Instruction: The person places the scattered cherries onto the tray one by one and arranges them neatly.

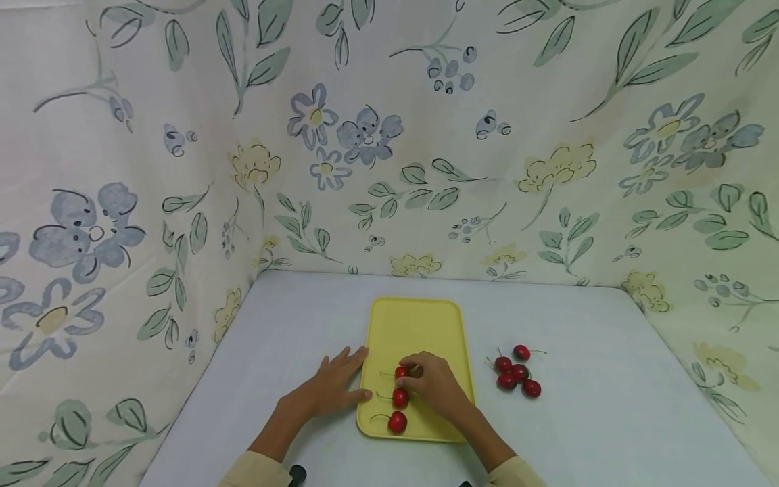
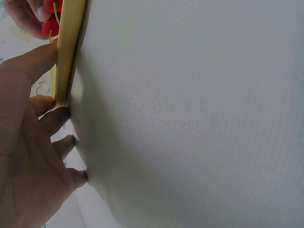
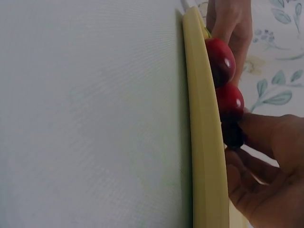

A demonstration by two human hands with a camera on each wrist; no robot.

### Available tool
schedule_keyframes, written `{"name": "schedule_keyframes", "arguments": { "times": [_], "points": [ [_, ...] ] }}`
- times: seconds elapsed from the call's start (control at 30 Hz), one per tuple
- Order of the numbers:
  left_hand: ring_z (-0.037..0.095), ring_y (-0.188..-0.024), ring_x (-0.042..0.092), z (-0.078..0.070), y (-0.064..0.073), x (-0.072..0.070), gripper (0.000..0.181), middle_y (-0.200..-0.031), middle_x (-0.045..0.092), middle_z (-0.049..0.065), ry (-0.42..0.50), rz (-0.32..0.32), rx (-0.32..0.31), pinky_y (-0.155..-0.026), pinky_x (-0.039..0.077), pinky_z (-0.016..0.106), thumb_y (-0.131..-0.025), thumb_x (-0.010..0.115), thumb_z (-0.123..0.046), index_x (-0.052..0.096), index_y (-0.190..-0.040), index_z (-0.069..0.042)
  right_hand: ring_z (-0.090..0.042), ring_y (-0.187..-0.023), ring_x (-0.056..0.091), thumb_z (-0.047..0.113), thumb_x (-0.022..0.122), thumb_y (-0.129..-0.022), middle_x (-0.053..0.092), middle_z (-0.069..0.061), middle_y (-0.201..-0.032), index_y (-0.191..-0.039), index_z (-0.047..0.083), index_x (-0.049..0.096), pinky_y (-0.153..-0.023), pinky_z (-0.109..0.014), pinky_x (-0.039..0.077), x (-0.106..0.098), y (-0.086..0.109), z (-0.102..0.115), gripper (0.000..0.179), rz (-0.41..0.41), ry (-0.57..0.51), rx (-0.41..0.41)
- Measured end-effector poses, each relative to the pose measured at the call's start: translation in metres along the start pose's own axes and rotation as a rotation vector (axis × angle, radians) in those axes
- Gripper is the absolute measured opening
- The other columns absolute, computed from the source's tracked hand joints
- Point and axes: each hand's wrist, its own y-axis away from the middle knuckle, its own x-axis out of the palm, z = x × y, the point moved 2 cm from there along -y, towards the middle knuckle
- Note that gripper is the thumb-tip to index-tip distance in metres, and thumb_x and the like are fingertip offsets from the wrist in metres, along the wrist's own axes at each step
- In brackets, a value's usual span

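Observation:
A yellow tray [image 1: 420,331] lies on the table, with three red cherries in a column on it, their stems pointing left. The nearest cherry [image 1: 397,423] and the middle cherry [image 1: 400,398] sit free on the tray. My right hand [image 1: 433,382] pinches the farthest cherry [image 1: 400,372] between thumb and fingers; in the right wrist view that cherry [image 3: 232,134] looks dark between the fingertips. My left hand [image 1: 335,385] is spread with straight fingers at the tray's left edge, its thumb over the rim. The left wrist view shows its fingers [image 2: 59,118] at the tray's side.
Several more cherries [image 1: 519,372] lie in a loose group on the white table [image 1: 608,406], right of the tray. A floral cloth [image 1: 426,223] hangs behind the table and along its left side.

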Motion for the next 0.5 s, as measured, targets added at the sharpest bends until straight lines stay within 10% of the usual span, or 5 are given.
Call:
{"name": "schedule_keyframes", "arguments": {
  "times": [0.5],
  "points": [
    [0.039, -0.163, 0.020, -0.0024, 0.0008, -0.0008, 0.090, -0.173, 0.033, 0.008, -0.013, -0.002, 0.002, -0.129, 0.009, 0.069, -0.099, 0.068, -0.056, 0.030, -0.169, -0.013, -0.013, -0.089, 0.069, 0.027, 0.088, -0.088, 0.077, -0.003, -0.106, -0.118, 0.004, 0.078, -0.076, -0.023, 0.057, -0.0040, 0.0044, 0.0001, 0.040, -0.015, -0.030, -0.017]
  ]
}}
